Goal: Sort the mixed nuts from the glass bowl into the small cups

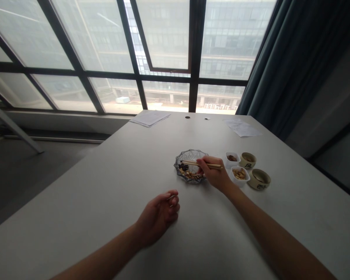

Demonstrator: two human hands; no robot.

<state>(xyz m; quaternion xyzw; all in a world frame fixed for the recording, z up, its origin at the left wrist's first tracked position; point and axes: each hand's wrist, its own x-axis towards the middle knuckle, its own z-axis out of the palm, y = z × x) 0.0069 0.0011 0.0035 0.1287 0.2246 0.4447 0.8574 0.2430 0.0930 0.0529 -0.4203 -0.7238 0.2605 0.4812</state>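
Note:
My right hand point(214, 173) grips a pair of wooden chopsticks point(200, 163), whose tips reach left over a clear glass dish point(190, 166). The dish holds a mix of pale nuts and dark pieces. Right of the dish stand two small white square cups, one with dark bits point(231, 158) and one with pale nuts point(240, 174), and two tan round bowls point(247, 160) point(259, 179). My left hand point(160, 216) rests on the white table point(105, 194) nearer to me, fingers curled loosely, nothing in it.
Sheets of paper lie at the table's far edge, a stack on the left point(150, 117) and a sheet on the right point(242, 127). Two cable holes point(188, 117) sit between them. Large windows stand behind, and a dark curtain point(288, 66) hangs at right.

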